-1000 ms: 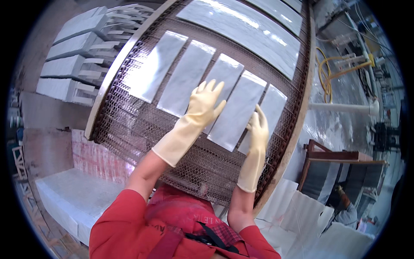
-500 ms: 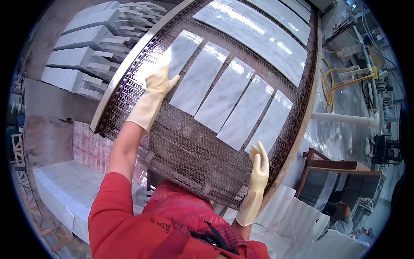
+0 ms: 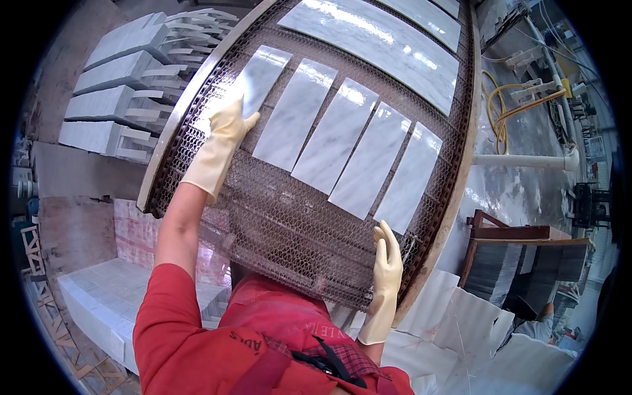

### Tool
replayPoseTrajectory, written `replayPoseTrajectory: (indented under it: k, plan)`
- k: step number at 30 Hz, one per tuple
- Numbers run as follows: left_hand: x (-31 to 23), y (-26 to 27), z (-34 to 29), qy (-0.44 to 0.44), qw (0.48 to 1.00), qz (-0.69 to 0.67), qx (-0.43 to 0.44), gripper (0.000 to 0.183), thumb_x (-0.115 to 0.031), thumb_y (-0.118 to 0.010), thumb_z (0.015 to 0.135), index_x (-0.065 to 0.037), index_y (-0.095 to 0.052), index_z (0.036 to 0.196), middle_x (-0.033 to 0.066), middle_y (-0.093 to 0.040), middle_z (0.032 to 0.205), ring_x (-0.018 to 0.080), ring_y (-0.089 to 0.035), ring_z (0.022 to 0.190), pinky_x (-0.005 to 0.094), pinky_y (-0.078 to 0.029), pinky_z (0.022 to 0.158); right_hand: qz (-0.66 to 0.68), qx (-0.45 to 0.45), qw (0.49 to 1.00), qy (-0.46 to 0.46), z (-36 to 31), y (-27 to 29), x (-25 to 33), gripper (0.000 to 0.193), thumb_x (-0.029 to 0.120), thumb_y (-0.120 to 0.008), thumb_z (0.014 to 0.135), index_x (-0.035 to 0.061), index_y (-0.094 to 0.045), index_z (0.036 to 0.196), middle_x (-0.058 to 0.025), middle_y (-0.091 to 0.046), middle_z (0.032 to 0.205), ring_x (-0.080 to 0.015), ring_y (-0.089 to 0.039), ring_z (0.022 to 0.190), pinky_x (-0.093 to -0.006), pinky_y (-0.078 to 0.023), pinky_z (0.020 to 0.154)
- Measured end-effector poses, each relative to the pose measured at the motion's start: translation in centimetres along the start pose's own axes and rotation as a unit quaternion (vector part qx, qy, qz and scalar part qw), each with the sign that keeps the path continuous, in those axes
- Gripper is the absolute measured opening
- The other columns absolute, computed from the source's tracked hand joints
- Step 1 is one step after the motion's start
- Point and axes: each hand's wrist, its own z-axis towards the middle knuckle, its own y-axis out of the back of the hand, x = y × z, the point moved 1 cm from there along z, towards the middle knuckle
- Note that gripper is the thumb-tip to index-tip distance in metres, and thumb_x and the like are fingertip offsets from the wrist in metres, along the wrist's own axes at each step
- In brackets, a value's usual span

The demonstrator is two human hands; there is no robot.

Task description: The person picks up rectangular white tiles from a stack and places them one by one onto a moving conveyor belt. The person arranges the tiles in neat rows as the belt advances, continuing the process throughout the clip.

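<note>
Several narrow, glossy white-grey marble strips lie side by side, slightly apart, on a wire-mesh conveyor belt (image 3: 283, 243). My left hand (image 3: 226, 131), in a cream rubber glove, is at the near end of the leftmost strip (image 3: 266, 74). Its fingers stretch forward and the thumb stands apart. My right hand (image 3: 387, 263), gloved the same way, is beside the near end of the rightmost strip (image 3: 411, 178). Its fingers are extended and grip nothing; whether the tips touch the stone I cannot tell. Between these two strips lie other marble strips (image 3: 337, 135).
Larger marble slabs (image 3: 375, 47) lie farther up the belt. A metal rail (image 3: 191, 105) edges its left side. Stacks of stone pieces (image 3: 105, 105) stand left, and a pale block stack (image 3: 99, 303) is at lower left. Yellow hoses (image 3: 503, 122) and a white pipe (image 3: 520, 161) are right.
The view has shifted slightly, so the strips and slabs appear a little higher and more to the left. My right hand's fingers have straightened and sit slightly nearer to me, while the left stays at its strip.
</note>
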Motion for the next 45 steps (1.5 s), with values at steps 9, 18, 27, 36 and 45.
replayPoseTrajectory:
  k: [9,18,27,36,45]
  plan:
    - [-1.0,0.8,0.5,0.022,0.997,0.058,0.04,0.081,-0.047,-0.078,0.095,-0.005,-0.047,0.156,0.0239,-0.065,0.143,0.0372,-0.067,0.127,0.0461,-0.053,0.11,0.004,-0.004,1.0,0.014,-0.3,-0.4,1.3,0.041,0.009,-0.05,0.113,0.0057,-0.059,0.152,-0.0124,-0.066,0.146,-0.0215,-0.061,0.137,-0.0352,-0.045,0.12]
    - [-13.2,-2.7,-0.5,-0.083,0.987,0.126,0.046,0.075,-0.055,-0.073,0.096,-0.016,-0.048,0.155,0.0115,-0.051,0.152,0.0351,-0.05,0.14,0.0641,-0.045,0.112,-0.041,0.022,0.999,0.009,-1.0,-0.6,0.5,0.043,0.008,-0.054,0.11,0.008,-0.059,0.154,-0.0117,-0.064,0.149,-0.0214,-0.059,0.14,-0.035,-0.045,0.12]
    - [-15.9,-4.0,1.3,-0.016,0.994,0.093,0.061,0.078,-0.049,-0.084,0.084,-0.015,-0.054,0.148,0.0121,-0.051,0.153,0.0399,-0.056,0.135,0.0583,-0.053,0.104,-0.016,-0.002,0.999,0.051,-2.4,-0.2,-1.1,0.04,0.007,-0.052,0.112,0.0037,-0.059,0.152,-0.0143,-0.068,0.143,-0.0215,-0.063,0.135,-0.036,-0.047,0.118]
    - [-13.0,-3.8,2.1,-0.045,0.995,0.075,0.04,0.075,-0.045,-0.086,0.082,-0.017,-0.055,0.144,0.0102,-0.053,0.147,0.0393,-0.058,0.13,0.0565,-0.056,0.096,-0.021,-0.008,0.999,0.029,-3.3,1.0,-3.2,0.043,0.005,-0.054,0.11,0.0057,-0.059,0.152,-0.0139,-0.066,0.147,-0.022,-0.061,0.138,-0.0347,-0.046,0.119]
    - [-12.8,-4.0,2.2,-0.066,0.99,0.104,0.064,0.083,-0.048,-0.083,0.085,-0.019,-0.049,0.154,0.0108,-0.05,0.153,0.0422,-0.055,0.134,0.0585,-0.055,0.1,-0.02,0.011,0.999,0.049,-3.2,-0.4,-1.7,0.042,0.005,-0.054,0.11,0.0041,-0.059,0.152,-0.0138,-0.066,0.147,-0.0218,-0.062,0.138,-0.0354,-0.046,0.119]
